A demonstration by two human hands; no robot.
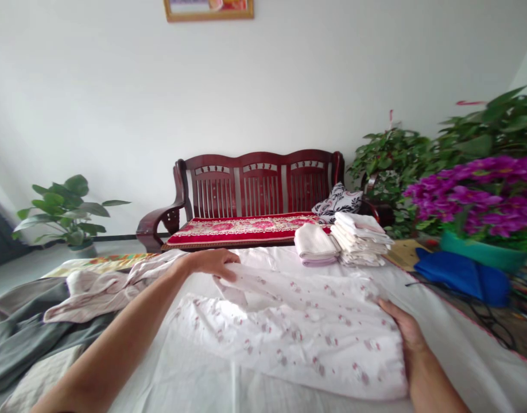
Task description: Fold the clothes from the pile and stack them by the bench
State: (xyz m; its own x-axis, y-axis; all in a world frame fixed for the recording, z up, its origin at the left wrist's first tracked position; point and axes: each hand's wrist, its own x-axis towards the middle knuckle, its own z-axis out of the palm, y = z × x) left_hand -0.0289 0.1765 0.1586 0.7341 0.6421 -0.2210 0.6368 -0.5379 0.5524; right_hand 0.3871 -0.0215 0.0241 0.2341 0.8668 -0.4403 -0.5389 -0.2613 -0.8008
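Note:
A pair of white trousers with a small red and grey print lies spread on a white cloth, its two legs toward the left. My left hand pinches the end of the far leg, which is slightly lifted. At the waist end, my right hand grips the edge with the thumb on top; its other fingers are mostly hidden. Behind the trousers are a folded cream and lilac stack and a taller pile of folded white cloths.
Loose clothes, including a pale striped garment and dark grey cloth, are heaped at left. A blue bag, black cables and a teal pot of purple flowers stand at right. Beyond is a wooden bench.

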